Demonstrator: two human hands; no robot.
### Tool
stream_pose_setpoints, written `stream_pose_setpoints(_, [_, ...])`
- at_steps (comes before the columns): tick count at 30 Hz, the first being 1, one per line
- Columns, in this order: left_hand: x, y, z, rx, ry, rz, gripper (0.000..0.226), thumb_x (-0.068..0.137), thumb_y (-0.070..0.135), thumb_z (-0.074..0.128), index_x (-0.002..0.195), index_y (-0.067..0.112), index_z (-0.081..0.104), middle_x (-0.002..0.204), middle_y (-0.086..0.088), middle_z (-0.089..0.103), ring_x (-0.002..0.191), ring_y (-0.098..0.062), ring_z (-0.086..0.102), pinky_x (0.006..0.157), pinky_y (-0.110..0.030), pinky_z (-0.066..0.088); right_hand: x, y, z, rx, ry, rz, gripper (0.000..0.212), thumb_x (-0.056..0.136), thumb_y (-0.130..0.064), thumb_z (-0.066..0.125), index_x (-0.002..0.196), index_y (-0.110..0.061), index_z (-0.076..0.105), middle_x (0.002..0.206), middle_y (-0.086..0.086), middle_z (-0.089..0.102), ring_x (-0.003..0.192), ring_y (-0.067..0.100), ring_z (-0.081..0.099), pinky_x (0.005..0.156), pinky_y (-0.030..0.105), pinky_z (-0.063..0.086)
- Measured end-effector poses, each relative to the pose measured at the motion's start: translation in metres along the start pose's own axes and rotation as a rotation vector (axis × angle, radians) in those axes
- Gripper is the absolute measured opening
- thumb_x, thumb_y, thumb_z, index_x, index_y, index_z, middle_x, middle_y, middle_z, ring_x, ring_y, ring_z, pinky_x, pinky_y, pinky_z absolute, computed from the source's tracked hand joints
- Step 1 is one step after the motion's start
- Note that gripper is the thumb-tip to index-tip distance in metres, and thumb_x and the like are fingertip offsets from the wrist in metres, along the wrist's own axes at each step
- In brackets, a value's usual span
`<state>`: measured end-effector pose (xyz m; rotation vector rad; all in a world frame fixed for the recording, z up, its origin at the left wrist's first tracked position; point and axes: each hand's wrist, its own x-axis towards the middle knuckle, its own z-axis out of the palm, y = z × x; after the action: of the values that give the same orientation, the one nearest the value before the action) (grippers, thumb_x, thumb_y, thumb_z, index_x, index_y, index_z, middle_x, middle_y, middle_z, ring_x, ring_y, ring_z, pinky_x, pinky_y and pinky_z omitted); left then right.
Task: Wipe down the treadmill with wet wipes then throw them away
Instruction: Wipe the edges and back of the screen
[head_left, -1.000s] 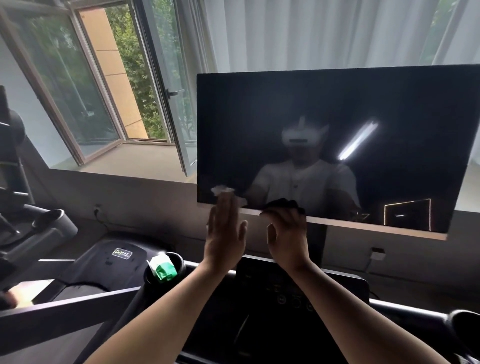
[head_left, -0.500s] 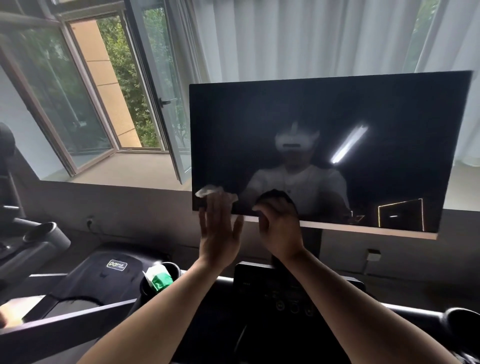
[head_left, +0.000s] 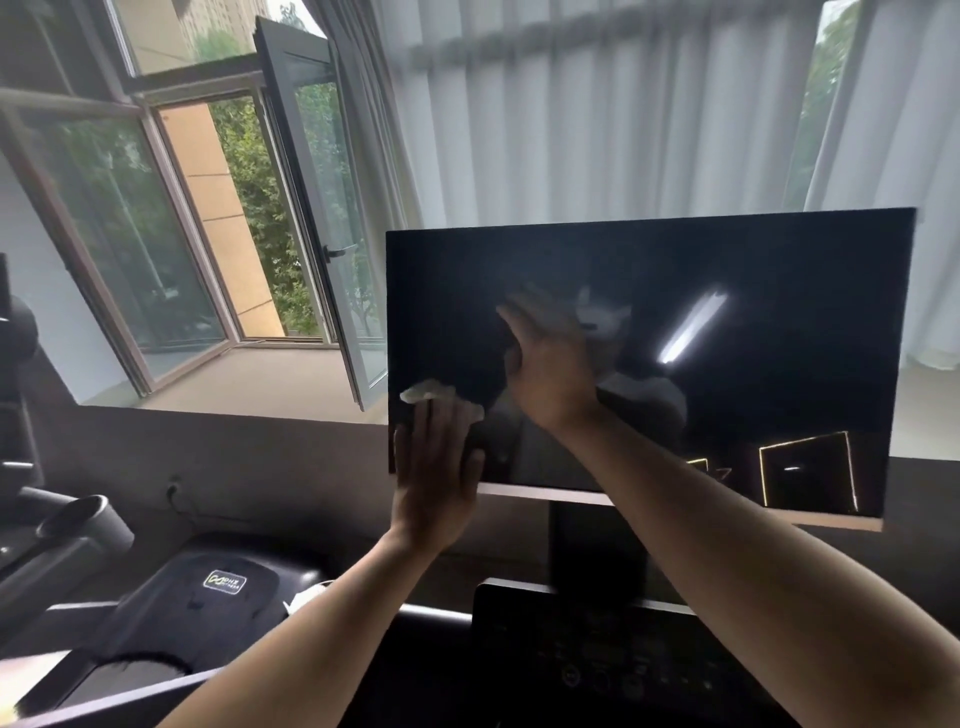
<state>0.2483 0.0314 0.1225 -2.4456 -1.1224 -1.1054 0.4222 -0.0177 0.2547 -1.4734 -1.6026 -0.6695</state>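
From the head camera, the left hand (head_left: 436, 467) lies flat with its fingers straight, pressing a white wet wipe (head_left: 428, 392) against the lower left corner of the dark screen (head_left: 779, 364). The right hand (head_left: 550, 369) (blurred) spreads open against the screen, nearer its middle, just above and right of the wipe.

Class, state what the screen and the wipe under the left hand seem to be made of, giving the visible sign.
Screen: probably glass or glossy plastic, since it reflects like a mirror. Wipe: seemingly thin, soft white fabric, bunched under the left hand.
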Motion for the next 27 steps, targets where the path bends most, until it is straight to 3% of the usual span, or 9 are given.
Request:
stream_pose_setpoints(3, [0.0, 0.007, 0.006, 0.026, -0.01, 0.146, 0.059, 0.103, 0.04, 0.035, 0.158, 0.022, 0.026, 0.166, -0.006, 0.025, 0.156, -0.023, 0.009, 0.122, -0.054, 0.02, 0.025, 0.001, -0.009, -0.099, -0.036, 0.038, 0.066, 0.08, -0.011, 0.062, 0.145, -0.007, 0.05, 0.153, 0.013, 0.045, 0.149, 0.031, 0.029, 0.12, 0.059, 0.022])
stream_pose_setpoints(5, [0.013, 0.003, 0.002, 0.056, -0.004, 0.145, 0.057, 0.104, 0.039, 0.034, 0.157, 0.02, 0.032, 0.166, -0.006, 0.027, 0.156, -0.025, 0.011, 0.121, -0.056, 0.022, 0.038, 0.002, -0.013, -0.153, -0.046, 0.065, 0.069, 0.088, -0.016, 0.06, 0.153, -0.01, 0.037, 0.16, 0.01, 0.034, 0.154, 0.028, 0.016, 0.123, 0.058, 0.011])
stream_pose_setpoints(7, [0.031, -0.005, -0.005, 0.065, 0.021, 0.042, 0.057, 0.104, 0.038, 0.032, 0.156, 0.016, 0.034, 0.166, -0.01, 0.024, 0.156, -0.027, 0.011, 0.122, -0.054, 0.021, 0.051, 0.004, -0.017, -0.166, -0.014, 0.073, 0.068, 0.091, -0.017, 0.055, 0.155, -0.011, 0.032, 0.164, 0.01, 0.025, 0.155, 0.027, 0.009, 0.124, 0.058, 0.006])
stream_pose_setpoints(10, [0.058, -0.011, -0.02, -0.035, 0.072, -0.164, 0.06, 0.105, 0.039, 0.023, 0.161, 0.021, 0.014, 0.17, -0.006, 0.003, 0.156, -0.017, -0.008, 0.124, -0.047, 0.006, 0.068, 0.007, -0.018, -0.185, 0.003, 0.125, 0.065, 0.095, -0.018, 0.049, 0.157, -0.012, 0.029, 0.166, 0.01, 0.022, 0.156, 0.026, 0.007, 0.124, 0.056, -0.001])
stream_pose_setpoints(12, [0.07, -0.009, -0.028, -0.091, 0.118, -0.123, 0.056, 0.104, 0.035, 0.029, 0.157, 0.026, 0.014, 0.169, -0.008, 0.01, 0.156, -0.013, -0.005, 0.122, -0.045, 0.012, 0.073, 0.008, -0.016, -0.2, -0.026, 0.164, 0.064, 0.097, -0.022, 0.047, 0.157, -0.013, 0.027, 0.164, 0.007, 0.026, 0.155, 0.025, 0.009, 0.123, 0.055, -0.003])
stream_pose_setpoints(15, [0.076, -0.002, -0.027, -0.045, 0.099, 0.079, 0.052, 0.101, 0.031, 0.042, 0.151, 0.026, 0.027, 0.166, -0.009, 0.022, 0.157, -0.02, 0.004, 0.119, -0.049, 0.021, 0.074, 0.009, -0.015, -0.232, -0.017, 0.133, 0.059, 0.095, -0.025, 0.051, 0.151, -0.012, 0.038, 0.153, 0.007, 0.042, 0.148, 0.027, 0.027, 0.122, 0.057, 0.007])
stream_pose_setpoints(19, [0.082, -0.012, -0.024, 0.056, 0.076, 0.132, 0.055, 0.102, 0.036, 0.037, 0.153, 0.017, 0.039, 0.166, -0.008, 0.024, 0.156, -0.026, 0.01, 0.119, -0.055, 0.025, 0.078, 0.011, -0.022, -0.181, -0.024, 0.133, 0.055, 0.095, -0.022, 0.052, 0.149, -0.012, 0.043, 0.146, 0.004, 0.048, 0.142, 0.024, 0.033, 0.124, 0.054, 0.004])
stream_pose_setpoints(24, [0.116, -0.018, -0.041, -0.059, 0.158, -0.155, 0.056, 0.104, 0.039, 0.024, 0.157, 0.022, 0.026, 0.168, -0.009, 0.016, 0.156, -0.02, 0.003, 0.12, -0.057, 0.019, 0.08, 0.014, -0.025, -0.154, -0.011, 0.131, 0.052, 0.094, -0.018, 0.052, 0.145, -0.013, 0.049, 0.14, 0.003, 0.054, 0.138, 0.024, 0.038, 0.125, 0.053, 0.004])
stream_pose_setpoints(27, [0.132, -0.009, -0.052, -0.048, 0.143, -0.034, 0.052, 0.102, 0.037, 0.029, 0.15, 0.02, 0.039, 0.166, -0.01, 0.022, 0.156, -0.023, 0.009, 0.119, -0.056, 0.023, 0.08, 0.013, -0.027, -0.14, -0.019, 0.132, 0.052, 0.093, -0.018, 0.054, 0.145, -0.014, 0.05, 0.139, 0.002, 0.054, 0.138, 0.023, 0.039, 0.125, 0.053, 0.004])
